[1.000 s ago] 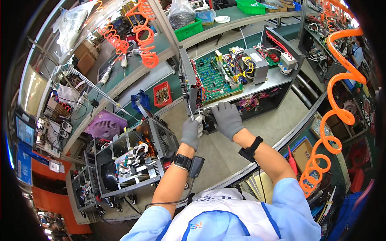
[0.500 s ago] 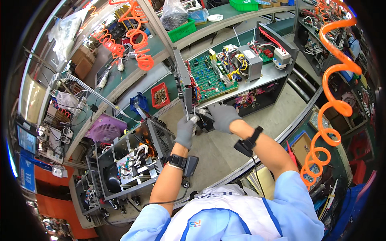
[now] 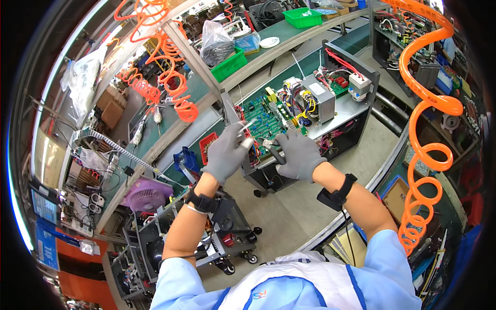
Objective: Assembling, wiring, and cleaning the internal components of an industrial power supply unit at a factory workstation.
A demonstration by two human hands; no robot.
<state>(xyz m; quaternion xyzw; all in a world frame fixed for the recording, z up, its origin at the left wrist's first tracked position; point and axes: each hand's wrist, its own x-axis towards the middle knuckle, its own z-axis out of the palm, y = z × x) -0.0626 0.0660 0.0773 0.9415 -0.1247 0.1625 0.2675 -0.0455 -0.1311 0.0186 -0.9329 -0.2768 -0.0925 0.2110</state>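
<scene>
My left hand (image 3: 226, 154), in a grey glove, is closed by the near left corner of an open machine chassis (image 3: 356, 116). A thin white strip (image 3: 250, 124) pokes out between its fingers. Just to the right, my gloved right hand (image 3: 300, 156) is wrapped round a dark-handled tool (image 3: 277, 155); its working end points toward the chassis edge and its exact kind is unclear. Beyond both hands lies a green circuit board (image 3: 261, 114) with bundled wires, beside a grey metal box (image 3: 321, 98). My left hand covers part of the front panel.
A second open chassis on casters (image 3: 227, 232) stands at lower left, near a purple fan (image 3: 147, 195). Red (image 3: 207, 144) and blue (image 3: 185, 159) bins sit left of my left hand. An orange coiled hose (image 3: 429, 98) hangs at right. Green trays (image 3: 230, 64) stand on the far bench.
My left hand has risen away from the chassis corner, up and to the left. My right hand has shifted slightly right and down, its dark-handled tool now showing. The view has shifted a little.
</scene>
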